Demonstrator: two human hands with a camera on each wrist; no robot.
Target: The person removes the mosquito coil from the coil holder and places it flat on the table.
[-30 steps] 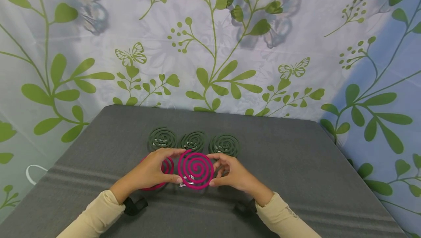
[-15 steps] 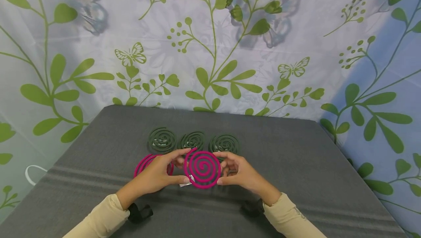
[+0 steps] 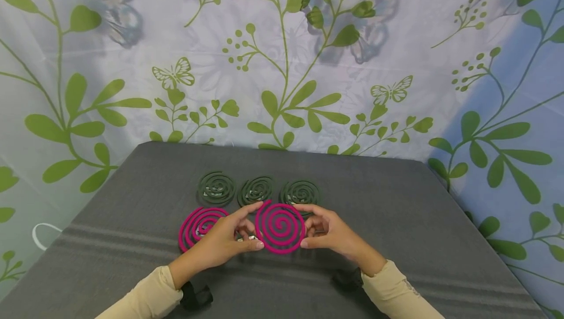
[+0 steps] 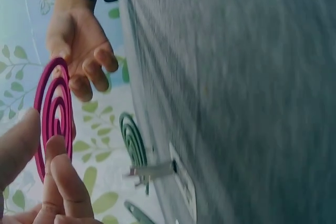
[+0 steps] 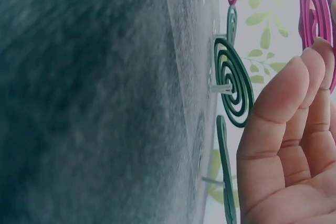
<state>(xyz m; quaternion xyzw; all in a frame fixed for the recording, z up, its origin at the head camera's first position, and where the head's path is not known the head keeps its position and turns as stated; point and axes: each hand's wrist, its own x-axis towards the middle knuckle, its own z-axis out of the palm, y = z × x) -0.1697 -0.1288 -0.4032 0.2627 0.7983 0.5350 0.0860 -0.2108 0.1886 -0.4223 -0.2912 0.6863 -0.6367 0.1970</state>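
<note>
A pink mosquito coil (image 3: 281, 227) is held up between both hands, its flat face turned toward the head camera. My left hand (image 3: 220, 243) pinches its left edge with the thumb below and index finger above. On the opposite edge, my right hand (image 3: 341, 238) grips with thumb and index finger, the other fingers curled behind. A small metal stand (image 4: 184, 182) with an upright prong sits on the table just below, partly hidden by the left hand in the head view. Left of that, a second pink coil (image 3: 204, 227) rests on its own stand, partly covered by the left hand.
Behind the hands, three dark green mosquito coils stand in a row: left (image 3: 216, 188), middle (image 3: 257, 190) and right (image 3: 301, 192), raised on metal stands. Grey cloth covers the table (image 3: 396, 211). A leaf-patterned curtain (image 3: 282, 64) hangs along its back edge.
Both hands have shifted right together with the held pink coil. More of the second pink coil at the left has come into view.
</note>
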